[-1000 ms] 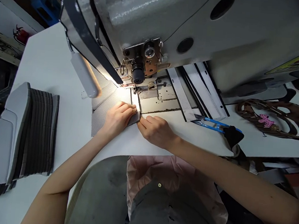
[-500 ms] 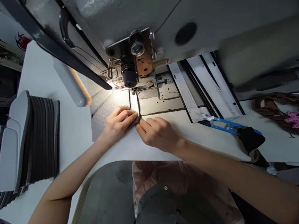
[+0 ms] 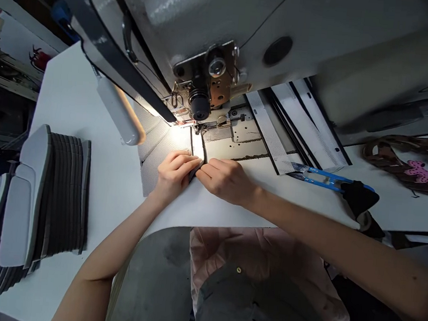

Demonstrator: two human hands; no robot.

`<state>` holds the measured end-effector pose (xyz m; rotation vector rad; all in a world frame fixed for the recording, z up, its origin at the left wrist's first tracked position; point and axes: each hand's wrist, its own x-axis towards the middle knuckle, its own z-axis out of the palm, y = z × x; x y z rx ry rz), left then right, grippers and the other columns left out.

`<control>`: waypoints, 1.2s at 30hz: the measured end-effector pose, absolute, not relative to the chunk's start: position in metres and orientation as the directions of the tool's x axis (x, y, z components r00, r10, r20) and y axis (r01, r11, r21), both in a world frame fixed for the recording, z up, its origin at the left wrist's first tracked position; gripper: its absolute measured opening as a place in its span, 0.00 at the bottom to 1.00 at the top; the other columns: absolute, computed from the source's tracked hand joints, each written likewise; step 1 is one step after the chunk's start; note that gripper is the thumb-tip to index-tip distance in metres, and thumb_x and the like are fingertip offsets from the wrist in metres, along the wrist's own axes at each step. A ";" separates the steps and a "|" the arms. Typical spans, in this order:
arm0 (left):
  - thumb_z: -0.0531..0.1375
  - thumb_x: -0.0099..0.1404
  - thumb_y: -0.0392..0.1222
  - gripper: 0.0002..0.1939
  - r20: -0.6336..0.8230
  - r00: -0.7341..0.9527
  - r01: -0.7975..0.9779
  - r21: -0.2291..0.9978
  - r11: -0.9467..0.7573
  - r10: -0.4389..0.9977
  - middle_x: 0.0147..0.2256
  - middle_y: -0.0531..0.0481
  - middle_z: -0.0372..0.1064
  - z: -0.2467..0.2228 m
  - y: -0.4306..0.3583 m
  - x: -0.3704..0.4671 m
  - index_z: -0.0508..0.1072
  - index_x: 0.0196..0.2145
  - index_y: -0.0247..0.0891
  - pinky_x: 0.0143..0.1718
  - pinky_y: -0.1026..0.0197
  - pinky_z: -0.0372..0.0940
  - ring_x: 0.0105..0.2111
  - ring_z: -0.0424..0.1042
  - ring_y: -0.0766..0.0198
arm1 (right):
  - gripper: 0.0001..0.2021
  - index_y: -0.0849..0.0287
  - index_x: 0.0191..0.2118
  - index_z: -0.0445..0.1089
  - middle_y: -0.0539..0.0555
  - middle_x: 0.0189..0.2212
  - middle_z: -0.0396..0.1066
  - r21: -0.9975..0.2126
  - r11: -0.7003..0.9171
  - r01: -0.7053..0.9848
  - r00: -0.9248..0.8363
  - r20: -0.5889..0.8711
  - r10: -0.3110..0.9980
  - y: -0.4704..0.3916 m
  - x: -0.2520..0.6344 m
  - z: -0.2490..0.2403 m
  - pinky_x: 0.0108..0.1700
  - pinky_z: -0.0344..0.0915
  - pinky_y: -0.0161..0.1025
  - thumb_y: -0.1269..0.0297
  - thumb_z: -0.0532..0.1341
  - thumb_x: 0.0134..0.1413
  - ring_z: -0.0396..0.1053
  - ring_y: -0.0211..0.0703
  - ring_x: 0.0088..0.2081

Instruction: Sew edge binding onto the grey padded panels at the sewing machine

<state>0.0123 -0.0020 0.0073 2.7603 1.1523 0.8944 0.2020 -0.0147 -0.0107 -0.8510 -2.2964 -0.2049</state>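
Observation:
My left hand (image 3: pixel 175 172) is closed, its thumb and fingers pinching the near end of a grey mesh fabric piece (image 3: pixel 149 167) at a white, dark-edged strip (image 3: pixel 198 148). Right beside it, my right hand (image 3: pixel 225 181) has its fingertips pressed together on the dark edge of the same strip. The two sets of fingertips nearly touch. The strip runs away from my fingers to the needle area of a sewing machine (image 3: pixel 200 104), lit by a lamp. My fingers hide the strip's near end.
Stacks of grey-white padded pieces (image 3: pixel 61 197) stand on the white table (image 3: pixel 112 206) at left. A white rounded bar (image 3: pixel 122 117) juts beside the lamp glow. To the right are perforated strips (image 3: pixel 270 135), blue-handled thread snips (image 3: pixel 324 182) and a brown sandal (image 3: pixel 404 167).
The view has shifted, so the machine and fabric appear farther right. My right hand sits slightly higher in the picture; both hands keep their pinch on the fabric edge.

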 end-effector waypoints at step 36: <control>0.50 0.74 0.35 0.15 0.390 0.689 0.588 0.194 -0.786 0.611 0.43 0.44 0.76 0.008 0.018 0.001 0.76 0.46 0.40 0.51 0.53 0.71 0.47 0.73 0.59 | 0.14 0.59 0.23 0.65 0.48 0.21 0.62 0.080 0.753 0.653 -0.635 0.600 0.486 -0.016 0.210 -0.008 0.29 0.36 0.42 0.81 0.55 0.56 0.46 0.39 0.23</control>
